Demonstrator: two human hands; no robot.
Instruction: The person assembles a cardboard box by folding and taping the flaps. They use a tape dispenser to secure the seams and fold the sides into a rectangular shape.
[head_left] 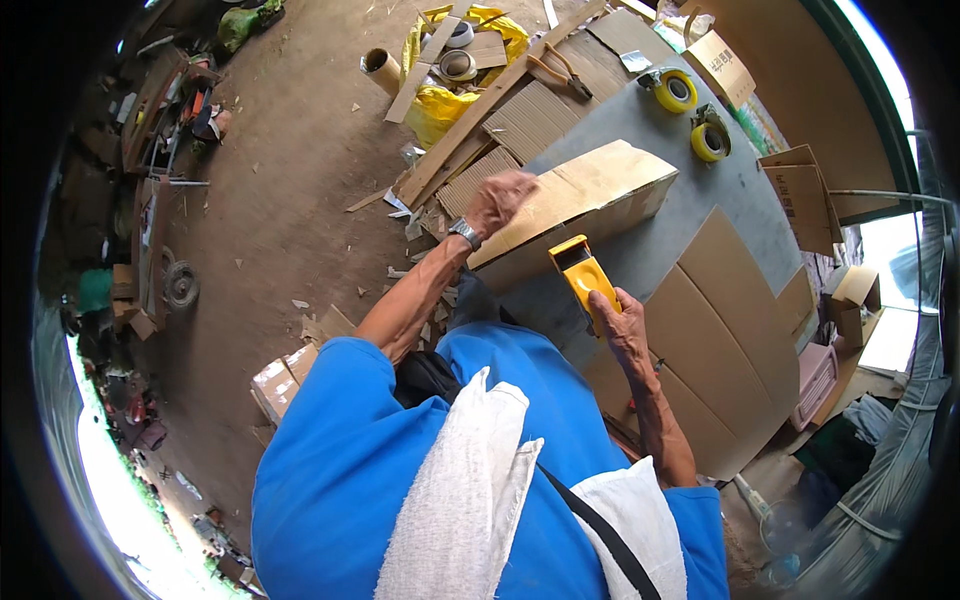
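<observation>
A brown cardboard box (590,195) lies on its side on a grey table (700,200). My left hand (497,199) presses flat on the box's near end; a watch is on that wrist. My right hand (620,325) grips a yellow hand tool (580,268), shaped like a tape dispenser, with its head against the box's lower edge. Flat cardboard sheets (715,330) lie on the table to the right of that hand.
Two yellow tape dispensers (693,115) sit at the table's far end beside a small carton (720,65). Pliers (560,72), planks, corrugated sheets and tape rolls (458,65) lie beyond. Dirt floor with scraps on the left; boxes and a pink crate (815,380) on the right.
</observation>
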